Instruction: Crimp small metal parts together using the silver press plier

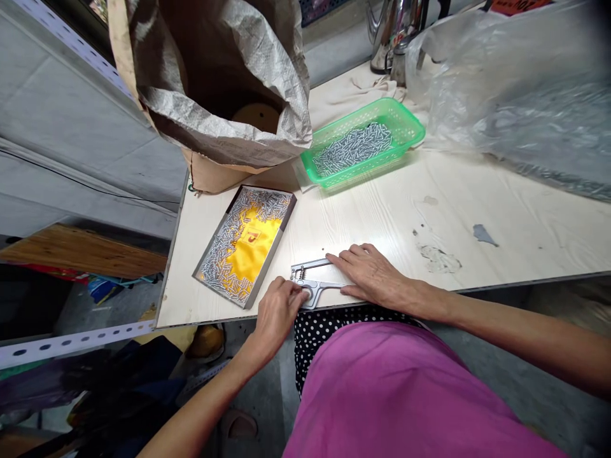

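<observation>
Head view: your pinching left hand [280,312] and half-open right hand [375,273] grip the tool [316,289] between them; tray [258,254] and basket [367,172] hold pins [356,147].

The left hand [277,309] curls its fingers near the frame's lower centre; the right hand [373,275], just right, parts thumb from fingers.

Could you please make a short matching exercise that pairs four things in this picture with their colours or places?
Column one:
1. Metal hand tool
2. Basket
3. Shallow tray
4. Clear plastic bag

Column two:
A. Yellow inside, with small metal pieces on it
B. At the far right of the table
C. Between the left hand and right hand
D. Bright green

Pairs: 1-C, 2-D, 3-A, 4-B
</observation>
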Motion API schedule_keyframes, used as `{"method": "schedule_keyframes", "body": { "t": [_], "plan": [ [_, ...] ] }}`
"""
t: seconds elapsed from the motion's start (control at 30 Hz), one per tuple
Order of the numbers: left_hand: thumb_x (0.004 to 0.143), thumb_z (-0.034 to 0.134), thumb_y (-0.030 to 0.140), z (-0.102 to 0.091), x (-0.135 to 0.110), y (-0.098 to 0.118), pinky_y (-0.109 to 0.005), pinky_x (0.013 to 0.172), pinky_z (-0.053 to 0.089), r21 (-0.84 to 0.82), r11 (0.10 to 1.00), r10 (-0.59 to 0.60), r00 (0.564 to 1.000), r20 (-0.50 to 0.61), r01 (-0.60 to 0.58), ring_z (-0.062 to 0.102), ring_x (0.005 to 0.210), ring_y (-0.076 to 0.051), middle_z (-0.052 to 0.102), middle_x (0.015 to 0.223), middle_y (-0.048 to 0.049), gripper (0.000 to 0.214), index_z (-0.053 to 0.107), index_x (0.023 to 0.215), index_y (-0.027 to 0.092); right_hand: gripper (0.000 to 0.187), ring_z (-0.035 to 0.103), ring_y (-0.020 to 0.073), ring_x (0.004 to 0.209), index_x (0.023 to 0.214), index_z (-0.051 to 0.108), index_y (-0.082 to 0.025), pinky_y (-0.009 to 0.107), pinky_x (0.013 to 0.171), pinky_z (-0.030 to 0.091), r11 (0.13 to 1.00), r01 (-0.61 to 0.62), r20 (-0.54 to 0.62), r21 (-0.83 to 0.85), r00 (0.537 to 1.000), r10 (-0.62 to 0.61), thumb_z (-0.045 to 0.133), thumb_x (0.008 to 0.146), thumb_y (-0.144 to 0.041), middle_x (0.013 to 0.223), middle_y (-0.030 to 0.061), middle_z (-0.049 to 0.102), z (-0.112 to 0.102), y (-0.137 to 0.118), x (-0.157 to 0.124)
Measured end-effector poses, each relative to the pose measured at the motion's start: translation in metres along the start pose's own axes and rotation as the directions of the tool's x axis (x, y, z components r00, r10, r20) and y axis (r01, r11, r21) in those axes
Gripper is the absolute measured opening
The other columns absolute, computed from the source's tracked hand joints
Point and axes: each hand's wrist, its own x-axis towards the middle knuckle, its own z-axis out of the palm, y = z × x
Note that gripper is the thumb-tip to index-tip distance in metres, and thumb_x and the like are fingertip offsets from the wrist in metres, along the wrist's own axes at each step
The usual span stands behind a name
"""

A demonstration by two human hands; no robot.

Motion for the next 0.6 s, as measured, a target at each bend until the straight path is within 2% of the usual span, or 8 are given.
{"method": "schedule_keyframes", "body": {
  "t": [0.07, 0.13, 0.23, 0.3, 0.37, 0.47, 0.53, 0.6],
  "plan": [
    [0.09, 0.059, 0.036, 0.006, 0.003, 0.012, -0.039, 0.088, 0.048, 0.075, 0.978, 0.196, 0.98, -0.024, -0.194, 0.058, 0.104, -0.026, 0.063, 0.111, -0.0112, 0.027, 0.064, 0.109, 0.017, 0.062, 0.054, 0.0291, 0.097, 0.135, 0.045, -0.013, 0.041, 0.081, 0.039, 1.0, -0.015, -0.001, -0.004, 1.0, 0.015, 0.07, 0.081, -0.03, 0.107, 0.0121, 0.064, 0.001, -0.002, -0.001],
    [0.088, 0.063, 0.035, 0.014, 0.013, 0.021, -0.045, 0.098, 0.045, 0.13, 0.927, 0.355, 0.935, -0.006, -0.351, 0.05, 0.121, -0.03, 0.055, 0.131, -0.0147, 0.043, 0.054, 0.126, 0.017, 0.062, 0.054, 0.0292, 0.097, 0.136, 0.044, -0.012, 0.041, 0.081, 0.04, 1.0, -0.03, -0.006, 0.0, 1.0, 0.03, 0.069, 0.082, -0.029, 0.106, 0.0128, 0.064, 0.002, -0.004, -0.002],
    [0.088, 0.063, 0.033, 0.02, 0.035, 0.027, -0.05, 0.108, 0.038, 0.154, 0.857, 0.486, 0.871, 0.07, -0.491, 0.039, 0.135, -0.032, 0.044, 0.144, -0.0173, 0.059, 0.039, 0.139, 0.016, 0.07, 0.053, 0.0304, 0.098, 0.141, 0.037, -0.011, 0.042, 0.081, 0.042, 0.999, -0.044, -0.04, 0.033, 0.998, 0.045, 0.069, 0.082, -0.032, 0.109, 0.0144, 0.063, 0.004, -0.006, -0.005],
    [0.088, 0.063, 0.032, 0.02, 0.047, 0.029, -0.05, 0.105, 0.04, 0.147, 0.831, 0.519, 0.843, 0.141, -0.537, 0.044, 0.13, -0.031, 0.047, 0.14, -0.0168, 0.059, 0.037, 0.14, 0.017, 0.077, 0.053, 0.0318, 0.1, 0.142, 0.036, -0.009, 0.043, 0.082, 0.044, 0.997, -0.066, -0.055, 0.043, 0.996, 0.069, 0.073, 0.079, -0.034, 0.113, 0.0169, 0.061, 0.005, -0.007, -0.007],
    [0.087, 0.065, 0.032, 0.016, 0.055, 0.03, -0.048, 0.1, 0.044, 0.16, 0.816, 0.524, 0.827, 0.203, -0.556, 0.049, 0.12, -0.03, 0.052, 0.132, -0.0163, 0.059, 0.039, 0.138, 0.015, 0.075, 0.052, 0.0323, 0.099, 0.136, 0.043, -0.007, 0.043, 0.082, 0.046, 0.994, -0.103, -0.039, 0.021, 0.994, 0.104, 0.077, 0.074, -0.032, 0.113, 0.0187, 0.06, 0.005, -0.009, -0.008],
    [0.087, 0.066, 0.035, 0.011, 0.059, 0.032, -0.045, 0.092, 0.047, 0.177, 0.811, 0.512, 0.824, 0.244, -0.557, 0.051, 0.108, -0.029, 0.058, 0.119, -0.0143, 0.053, 0.047, 0.131, 0.013, 0.047, 0.054, 0.0308, 0.093, 0.116, 0.057, -0.011, 0.041, 0.077, 0.048, 0.992, -0.117, 0.028, -0.051, 0.993, 0.118, 0.075, 0.076, -0.027, 0.104, 0.0167, 0.062, 0.003, -0.01, -0.004],
    [0.088, 0.064, 0.037, 0.011, 0.06, 0.032, -0.043, 0.088, 0.047, 0.16, 0.824, 0.504, 0.832, 0.233, -0.544, 0.051, 0.103, -0.027, 0.059, 0.11, -0.0111, 0.043, 0.053, 0.123, 0.016, 0.027, 0.055, 0.029, 0.089, 0.105, 0.06, -0.014, 0.04, 0.073, 0.048, 0.991, -0.099, 0.064, -0.086, 0.992, 0.105, 0.069, 0.081, -0.023, 0.097, 0.0141, 0.062, 0.001, -0.01, 0.0],
    [0.09, 0.062, 0.038, 0.014, 0.061, 0.032, -0.041, 0.086, 0.047, 0.143, 0.84, 0.493, 0.846, 0.203, -0.524, 0.051, 0.099, -0.026, 0.06, 0.104, -0.0087, 0.034, 0.057, 0.116, 0.018, 0.015, 0.055, 0.0273, 0.087, 0.098, 0.062, -0.014, 0.039, 0.073, 0.048, 0.992, -0.085, 0.087, -0.094, 0.992, 0.093, 0.064, 0.083, -0.017, 0.094, 0.0127, 0.063, -0.002, -0.008, 0.004]
  ]
}}
